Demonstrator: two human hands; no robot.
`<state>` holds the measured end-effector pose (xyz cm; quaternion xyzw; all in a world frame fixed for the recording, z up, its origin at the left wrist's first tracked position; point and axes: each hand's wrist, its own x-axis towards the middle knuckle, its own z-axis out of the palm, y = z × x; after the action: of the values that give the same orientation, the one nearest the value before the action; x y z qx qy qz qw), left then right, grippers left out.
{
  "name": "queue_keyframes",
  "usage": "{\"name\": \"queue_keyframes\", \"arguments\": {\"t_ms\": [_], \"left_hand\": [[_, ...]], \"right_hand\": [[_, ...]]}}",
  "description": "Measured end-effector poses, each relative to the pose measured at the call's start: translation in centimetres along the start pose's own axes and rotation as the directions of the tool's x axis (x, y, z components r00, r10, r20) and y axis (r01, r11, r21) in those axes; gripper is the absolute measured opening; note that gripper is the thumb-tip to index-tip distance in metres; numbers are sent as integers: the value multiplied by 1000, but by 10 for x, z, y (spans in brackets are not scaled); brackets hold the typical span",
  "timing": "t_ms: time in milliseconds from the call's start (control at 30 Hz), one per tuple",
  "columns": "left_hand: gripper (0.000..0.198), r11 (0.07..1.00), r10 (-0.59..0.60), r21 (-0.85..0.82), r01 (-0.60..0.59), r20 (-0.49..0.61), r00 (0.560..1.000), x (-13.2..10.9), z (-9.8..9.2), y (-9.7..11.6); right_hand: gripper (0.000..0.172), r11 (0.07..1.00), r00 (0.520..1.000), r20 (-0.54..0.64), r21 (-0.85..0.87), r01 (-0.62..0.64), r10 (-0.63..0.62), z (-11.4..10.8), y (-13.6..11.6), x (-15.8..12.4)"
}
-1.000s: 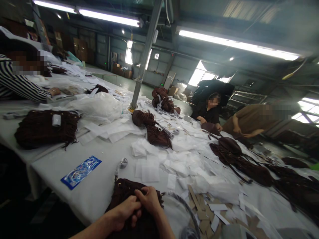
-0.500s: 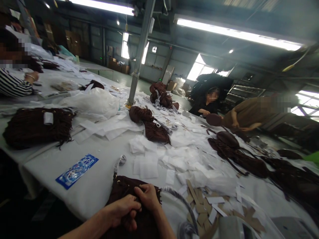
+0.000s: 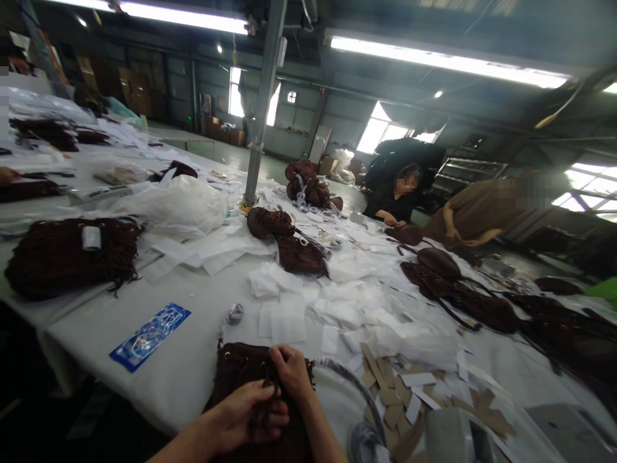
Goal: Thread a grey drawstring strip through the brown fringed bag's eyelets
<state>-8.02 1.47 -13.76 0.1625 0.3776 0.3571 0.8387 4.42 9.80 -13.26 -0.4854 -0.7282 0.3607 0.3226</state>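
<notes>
A dark brown fringed bag [image 3: 234,370] with small gold eyelets along its top lies at the table's near edge. My left hand [image 3: 253,408] is closed around thin dark cords at the front of the bag, its fingers curled. My right hand [image 3: 292,373] pinches a dark cord near the bag's top edge, just above and right of the left. Beside the bag's right side curves a plastic-wrapped strap [image 3: 349,376]. A small wrapped ring-like piece [image 3: 235,314] rests past its top left corner. The lower part of the bag is partly hidden by my forearms.
A blue packet [image 3: 150,336] lies left of the bag. Another fringed bag [image 3: 72,257] sits farther left. White paper sheets [image 3: 284,318] and cardboard strips [image 3: 390,392] cover the right side. A metal post [image 3: 260,116] rises beyond. Two people [image 3: 400,199] work across the table.
My left hand has moved slightly right and its fingers have lifted dark cords into view. The right hand has shifted up a little. Across the table, a person's round brown piece has been lowered.
</notes>
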Motion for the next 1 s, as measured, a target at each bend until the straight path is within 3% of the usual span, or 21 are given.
{"name": "queue_keyframes", "arguments": {"t_ms": [100, 200, 333, 500, 700, 867, 1000], "left_hand": [[17, 967, 67, -251, -50, 60, 996, 2, 1, -3], [19, 945, 49, -325, -26, 63, 997, 10, -2, -4], [27, 958, 91, -272, -94, -23, 996, 16, 0, -4], [23, 962, 186, -185, -202, -97, 978, 15, 4, -3], [23, 966, 202, -139, -217, -113, 973, 16, 5, -3], [31, 988, 97, -114, -106, -81, 992, 25, 0, 5], [27, 995, 23, -98, -29, -63, 998, 35, -3, 9]], "right_hand": [[36, 1000, 980, -196, -9, -19, 17, -12, -10, -18], [44, 987, 925, -349, 0, -162, 151, -15, -19, -55], [51, 929, 918, -142, 45, -367, 370, 4, -25, -93], [36, 937, 937, -48, 80, -341, 346, 23, -22, -92], [36, 926, 942, 66, 175, -334, 328, 24, -21, -83], [28, 928, 948, 16, 203, -313, 317, 31, -16, -88], [44, 891, 927, -11, 280, -358, 376, 37, -2, -89]]}}
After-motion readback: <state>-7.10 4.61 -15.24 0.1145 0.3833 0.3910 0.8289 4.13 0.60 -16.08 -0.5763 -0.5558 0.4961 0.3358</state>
